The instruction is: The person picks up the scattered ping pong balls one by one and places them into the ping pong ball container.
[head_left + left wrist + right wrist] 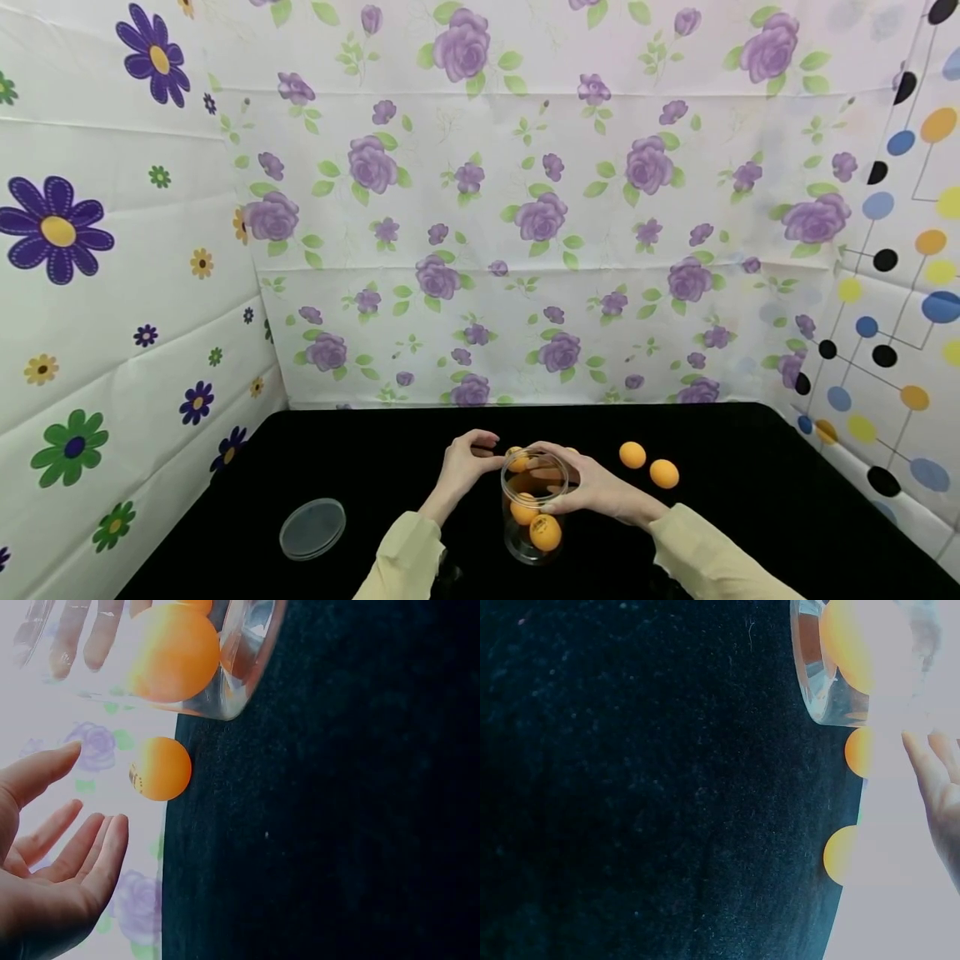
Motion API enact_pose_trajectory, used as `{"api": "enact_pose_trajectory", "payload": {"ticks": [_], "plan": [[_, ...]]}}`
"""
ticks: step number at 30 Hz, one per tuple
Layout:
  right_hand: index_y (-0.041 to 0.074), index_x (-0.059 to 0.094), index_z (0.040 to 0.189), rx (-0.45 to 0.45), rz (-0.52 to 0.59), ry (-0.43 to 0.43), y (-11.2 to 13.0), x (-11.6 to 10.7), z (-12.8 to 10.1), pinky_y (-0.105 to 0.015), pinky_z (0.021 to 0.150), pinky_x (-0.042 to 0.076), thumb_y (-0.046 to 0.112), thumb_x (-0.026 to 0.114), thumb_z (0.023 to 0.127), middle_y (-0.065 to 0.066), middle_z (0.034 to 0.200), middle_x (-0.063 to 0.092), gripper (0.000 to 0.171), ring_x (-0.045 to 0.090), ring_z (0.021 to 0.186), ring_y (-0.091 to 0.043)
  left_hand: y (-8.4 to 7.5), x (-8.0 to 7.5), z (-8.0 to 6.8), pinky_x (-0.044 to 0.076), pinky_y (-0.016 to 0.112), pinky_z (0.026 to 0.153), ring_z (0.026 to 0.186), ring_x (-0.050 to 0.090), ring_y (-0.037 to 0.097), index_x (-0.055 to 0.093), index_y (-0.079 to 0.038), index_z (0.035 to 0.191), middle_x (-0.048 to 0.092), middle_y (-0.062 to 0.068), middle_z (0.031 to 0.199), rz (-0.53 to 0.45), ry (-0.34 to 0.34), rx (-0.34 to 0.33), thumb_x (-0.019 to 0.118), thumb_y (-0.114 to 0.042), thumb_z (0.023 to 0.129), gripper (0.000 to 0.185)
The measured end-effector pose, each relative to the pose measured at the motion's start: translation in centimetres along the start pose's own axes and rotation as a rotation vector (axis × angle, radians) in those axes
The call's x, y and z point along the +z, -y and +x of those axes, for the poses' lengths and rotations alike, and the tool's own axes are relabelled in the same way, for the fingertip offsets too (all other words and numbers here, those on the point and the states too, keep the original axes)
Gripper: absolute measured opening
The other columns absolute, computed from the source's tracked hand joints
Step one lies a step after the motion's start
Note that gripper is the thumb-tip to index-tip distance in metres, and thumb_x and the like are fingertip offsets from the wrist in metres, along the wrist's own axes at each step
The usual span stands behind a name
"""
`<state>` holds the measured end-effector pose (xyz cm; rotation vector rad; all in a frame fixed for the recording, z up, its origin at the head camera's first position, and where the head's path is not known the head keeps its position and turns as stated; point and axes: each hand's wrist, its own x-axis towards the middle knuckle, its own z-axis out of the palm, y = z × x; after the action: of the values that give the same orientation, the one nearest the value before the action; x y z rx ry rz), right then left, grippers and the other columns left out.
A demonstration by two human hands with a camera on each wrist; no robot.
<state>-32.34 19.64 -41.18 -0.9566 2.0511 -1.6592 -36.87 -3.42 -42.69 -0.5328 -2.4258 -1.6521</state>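
Observation:
A clear round jar (525,553) stands upright on the black table, with orange ping-pong balls inside; an upper ball (523,508) and a lower ball (545,532) show. My right hand (592,486) grips the jar near its rim from the right, thumb in front and fingers behind. On the jar's left, my left hand (463,468) holds nothing, its fingers loosely bent. In the left wrist view, a loose ball (163,769) lies beyond the jar, just off the left fingertips. Glare hides much of the jar and right fingers (922,761) in the right wrist view.
Two more orange balls, one (632,455) and another (664,473), lie to the right of the right hand. A clear round lid (312,530) rests on the table (390,442) at left. Patterned cloths (480,317) rise behind and at both sides.

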Motion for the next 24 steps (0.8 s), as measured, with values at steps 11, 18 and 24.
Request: {"api": "enact_pose_trajectory", "payload": {"ticks": [11, 18, 24], "plan": [[0.019, 0.03, 0.141, 0.013, -0.001, -0.004, -0.2, -0.1, 0.0, -0.038, 0.092, 0.037, 0.013, 0.064, 0.085, -0.016, 0.138, 0.03, 0.066, 0.037, 0.121, -0.029, 0.2, 0.9, 0.5, 0.05, 0.033, 0.065, 0.082, 0.058, 0.027, 0.062, 0.002, 0.103, 0.059, 0.015, 0.097, 0.056, -0.019, 0.0, 0.076, -0.011, 0.073, 0.035], [0.013, 0.028, 0.142, -0.024, -0.002, 0.012, 0.1, 0.0, 0.0, -0.043, 0.093, 0.036, 0.013, 0.064, 0.085, -0.02, 0.137, 0.029, 0.066, 0.035, 0.121, -0.034, 0.5, 1.4, 0.7, 0.05, 0.033, 0.063, 0.08, 0.058, 0.026, 0.063, 0.002, 0.101, 0.058, 0.015, 0.096, 0.073, -0.02, -0.011, 0.076, -0.008, 0.073, 0.034], [0.017, 0.03, 0.141, 0.009, -0.01, -0.002, 0.0, -0.1, 0.0, -0.036, 0.09, 0.039, 0.014, 0.064, 0.085, -0.017, 0.137, 0.031, 0.066, 0.037, 0.12, -0.031, 0.5, 1.5, 0.9, 0.05, 0.033, 0.062, 0.079, 0.059, 0.027, 0.063, 0.003, 0.1, 0.059, 0.015, 0.094, 0.066, -0.01, -0.015, 0.076, -0.006, 0.072, 0.032]]}}
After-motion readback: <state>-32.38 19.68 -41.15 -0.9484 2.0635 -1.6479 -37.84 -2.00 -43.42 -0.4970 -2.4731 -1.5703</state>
